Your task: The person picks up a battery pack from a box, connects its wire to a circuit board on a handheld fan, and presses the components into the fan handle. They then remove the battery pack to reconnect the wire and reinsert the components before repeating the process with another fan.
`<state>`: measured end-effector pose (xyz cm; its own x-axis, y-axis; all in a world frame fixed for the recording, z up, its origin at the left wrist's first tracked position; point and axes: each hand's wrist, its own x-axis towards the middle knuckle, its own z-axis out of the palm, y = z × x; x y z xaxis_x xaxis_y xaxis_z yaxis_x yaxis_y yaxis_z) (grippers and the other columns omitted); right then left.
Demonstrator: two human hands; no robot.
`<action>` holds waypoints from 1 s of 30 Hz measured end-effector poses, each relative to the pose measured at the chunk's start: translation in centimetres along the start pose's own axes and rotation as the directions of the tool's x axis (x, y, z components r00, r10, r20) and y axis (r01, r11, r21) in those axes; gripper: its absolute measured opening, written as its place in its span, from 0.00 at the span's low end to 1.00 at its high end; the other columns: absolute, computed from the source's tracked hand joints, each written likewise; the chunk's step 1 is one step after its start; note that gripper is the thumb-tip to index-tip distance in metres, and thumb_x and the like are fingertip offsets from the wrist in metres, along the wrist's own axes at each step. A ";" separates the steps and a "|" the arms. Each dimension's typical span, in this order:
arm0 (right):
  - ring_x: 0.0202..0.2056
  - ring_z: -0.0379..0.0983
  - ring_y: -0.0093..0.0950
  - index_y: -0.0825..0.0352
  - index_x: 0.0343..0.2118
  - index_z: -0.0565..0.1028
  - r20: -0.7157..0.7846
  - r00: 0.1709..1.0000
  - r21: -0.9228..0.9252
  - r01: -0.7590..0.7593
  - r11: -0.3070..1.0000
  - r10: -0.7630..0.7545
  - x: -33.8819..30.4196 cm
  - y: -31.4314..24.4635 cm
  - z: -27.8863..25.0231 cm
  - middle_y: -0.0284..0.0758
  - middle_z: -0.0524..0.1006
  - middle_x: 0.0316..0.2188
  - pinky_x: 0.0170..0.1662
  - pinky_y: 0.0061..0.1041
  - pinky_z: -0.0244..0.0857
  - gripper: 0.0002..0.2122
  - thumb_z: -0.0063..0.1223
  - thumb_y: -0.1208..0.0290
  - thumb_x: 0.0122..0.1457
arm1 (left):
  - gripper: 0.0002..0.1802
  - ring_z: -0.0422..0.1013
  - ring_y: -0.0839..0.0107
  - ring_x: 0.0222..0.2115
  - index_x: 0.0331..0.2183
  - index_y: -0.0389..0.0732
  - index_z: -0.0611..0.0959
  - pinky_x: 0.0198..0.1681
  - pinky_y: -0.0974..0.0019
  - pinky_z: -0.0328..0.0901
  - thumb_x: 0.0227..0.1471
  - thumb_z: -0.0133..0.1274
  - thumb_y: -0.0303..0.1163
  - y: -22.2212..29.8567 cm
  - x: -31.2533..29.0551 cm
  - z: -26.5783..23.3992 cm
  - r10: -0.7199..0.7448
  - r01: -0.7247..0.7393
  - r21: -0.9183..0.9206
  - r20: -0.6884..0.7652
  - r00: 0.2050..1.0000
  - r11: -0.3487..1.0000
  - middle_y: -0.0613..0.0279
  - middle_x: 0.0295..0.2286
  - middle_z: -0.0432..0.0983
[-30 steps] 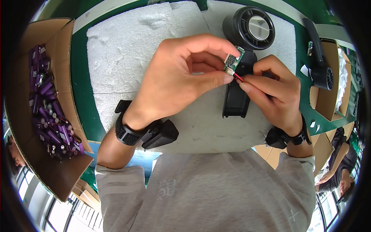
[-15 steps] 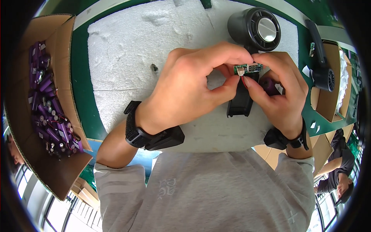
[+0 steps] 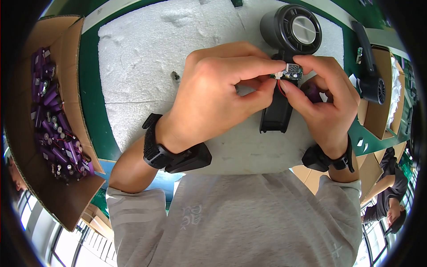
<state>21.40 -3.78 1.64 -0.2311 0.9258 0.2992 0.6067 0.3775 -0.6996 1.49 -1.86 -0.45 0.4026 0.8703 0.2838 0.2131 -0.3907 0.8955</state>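
Note:
A small green circuit board (image 3: pixel 293 72) with a digit display is held above the handle of a black handheld fan (image 3: pixel 291 30). My left hand (image 3: pixel 222 86) pinches the board's left end, by a white plug (image 3: pixel 279 75) with red and black wires. My right hand (image 3: pixel 327 89) grips the board's right end between thumb and forefinger. A purple battery cell (image 3: pixel 313 94) shows partly under my right fingers; the rest of it is hidden. Below the board, the fan's hollow handle (image 3: pixel 275 118) lies open-faced on white foam.
At the left stands a cardboard box (image 3: pixel 71 84) of purple battery cells (image 3: pixel 55 120). The white foam sheet (image 3: pixel 142 66) covers the green table, with a small dark bit (image 3: pixel 175 76) on it. To the right are another black fan (image 3: pixel 371 86) and a box (image 3: pixel 378 115). Another person (image 3: pixel 391 191) is at lower right.
The board has tilted and shifted slightly right, so its display faces up more. My left fingers have straightened and slid along its left end, covering more of it.

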 end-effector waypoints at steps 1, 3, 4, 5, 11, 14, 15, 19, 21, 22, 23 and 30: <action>0.20 0.63 0.11 0.70 0.38 0.77 0.000 1.000 0.000 -0.002 1.000 0.002 0.0 0.0 0.0 0.29 0.75 0.30 0.20 0.12 0.55 0.17 0.66 0.84 0.42 | 0.18 0.76 0.74 0.28 0.38 0.37 0.84 0.31 0.75 0.74 0.42 0.58 0.12 0.0 0.1 0.0 -0.001 0.001 -0.001 0.001 1.000 1.000 0.60 0.31 0.78; 0.19 0.63 0.11 0.69 0.39 0.78 -0.007 1.000 -0.011 0.014 1.000 -0.014 0.0 0.0 0.1 0.29 0.75 0.29 0.20 0.11 0.54 0.17 0.66 0.84 0.42 | 0.18 0.77 0.75 0.27 0.38 0.37 0.85 0.29 0.75 0.73 0.41 0.57 0.12 -0.1 0.2 -0.2 0.044 -0.044 0.048 0.011 0.999 0.998 0.60 0.29 0.78; 0.19 0.63 0.11 0.68 0.39 0.78 -0.010 1.000 -0.016 0.023 1.000 -0.023 0.0 0.0 0.1 0.28 0.75 0.29 0.20 0.11 0.54 0.18 0.66 0.84 0.42 | 0.18 0.77 0.75 0.27 0.37 0.37 0.85 0.28 0.75 0.72 0.41 0.57 0.12 -0.1 0.3 -0.3 0.066 -0.067 0.072 0.017 0.998 0.995 0.60 0.28 0.78; 0.19 0.63 0.11 0.68 0.39 0.78 -0.009 1.000 -0.015 0.023 1.000 -0.023 0.0 0.0 0.2 0.28 0.75 0.29 0.20 0.11 0.54 0.18 0.66 0.84 0.42 | 0.18 0.77 0.75 0.27 0.37 0.37 0.85 0.28 0.75 0.72 0.41 0.57 0.12 -0.2 0.3 -0.2 0.065 -0.066 0.073 0.017 0.998 0.995 0.60 0.28 0.78; 0.19 0.63 0.11 0.67 0.38 0.79 -0.034 0.999 -0.046 0.019 0.999 -0.021 0.0 0.0 0.5 0.28 0.75 0.28 0.20 0.11 0.54 0.17 0.66 0.83 0.42 | 0.17 0.76 0.74 0.24 0.36 0.37 0.86 0.26 0.76 0.71 0.41 0.57 0.13 -0.5 0.4 0.0 0.095 -0.094 0.058 -0.002 0.996 0.994 0.61 0.25 0.77; 0.20 0.63 0.11 0.67 0.37 0.79 -0.030 0.999 -0.048 0.011 0.999 -0.013 0.1 0.0 0.5 0.28 0.76 0.29 0.21 0.11 0.55 0.16 0.66 0.83 0.43 | 0.17 0.76 0.75 0.25 0.36 0.36 0.85 0.27 0.76 0.71 0.41 0.57 0.13 -0.7 0.4 -0.1 0.089 -0.089 0.050 0.011 0.996 0.995 0.61 0.26 0.77; 0.20 0.64 0.11 0.68 0.37 0.79 -0.027 1.000 -0.046 0.011 0.999 -0.012 0.2 0.1 0.6 0.28 0.76 0.29 0.21 0.10 0.55 0.15 0.66 0.83 0.44 | 0.17 0.76 0.75 0.25 0.37 0.36 0.85 0.28 0.76 0.71 0.42 0.57 0.13 -0.8 0.3 -0.2 0.082 -0.083 0.046 0.025 0.996 0.996 0.60 0.27 0.77; 0.21 0.66 0.12 0.69 0.36 0.78 0.029 0.994 0.056 -0.111 0.992 0.110 0.1 -0.2 0.3 0.29 0.76 0.29 0.22 0.11 0.57 0.12 0.65 0.82 0.47 | 0.18 0.75 0.76 0.29 0.39 0.36 0.83 0.31 0.76 0.71 0.43 0.56 0.12 -0.3 0.1 -0.2 -0.019 0.024 -0.075 0.070 0.997 0.997 0.61 0.31 0.76; 0.21 0.67 0.12 0.69 0.36 0.78 0.059 0.984 0.105 -0.176 0.979 0.170 0.1 -0.4 0.1 0.29 0.76 0.29 0.22 0.11 0.58 0.11 0.64 0.82 0.48 | 0.19 0.74 0.76 0.30 0.40 0.35 0.82 0.32 0.76 0.71 0.43 0.55 0.12 0.0 0.0 0.0 -0.065 0.078 -0.132 0.093 0.994 0.988 0.61 0.32 0.75; 0.22 0.68 0.12 0.69 0.36 0.77 0.064 0.980 0.120 -0.193 0.974 0.186 0.1 -0.5 0.0 0.29 0.76 0.30 0.22 0.11 0.59 0.11 0.63 0.82 0.49 | 0.20 0.74 0.76 0.30 0.41 0.36 0.81 0.33 0.76 0.71 0.43 0.55 0.12 0.1 0.0 0.1 -0.098 0.110 -0.128 0.098 0.990 0.986 0.61 0.33 0.75; 0.22 0.68 0.13 0.70 0.36 0.77 0.070 0.977 0.136 -0.209 0.968 0.201 0.3 -0.6 -0.1 0.30 0.76 0.30 0.22 0.11 0.59 0.10 0.63 0.82 0.50 | 0.21 0.73 0.76 0.31 0.42 0.36 0.79 0.34 0.75 0.70 0.44 0.54 0.12 0.2 0.0 0.3 -0.131 0.143 -0.121 0.101 0.986 0.982 0.61 0.34 0.74; 0.25 0.70 0.14 0.70 0.35 0.78 0.126 0.981 0.075 -0.159 0.984 0.149 0.3 -0.5 -0.7 0.31 0.76 0.30 0.23 0.12 0.61 0.09 0.62 0.82 0.50 | 0.24 0.72 0.77 0.29 0.45 0.38 0.76 0.32 0.74 0.70 0.43 0.54 0.12 0.4 -0.1 0.7 -0.192 0.206 -0.136 0.108 0.975 0.969 0.63 0.33 0.74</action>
<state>21.59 -3.72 2.56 -0.2322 0.9667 0.1073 0.5769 0.2257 -0.7850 2.17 -2.29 -0.33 0.4483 0.8913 0.0679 0.1686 -0.1589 0.9728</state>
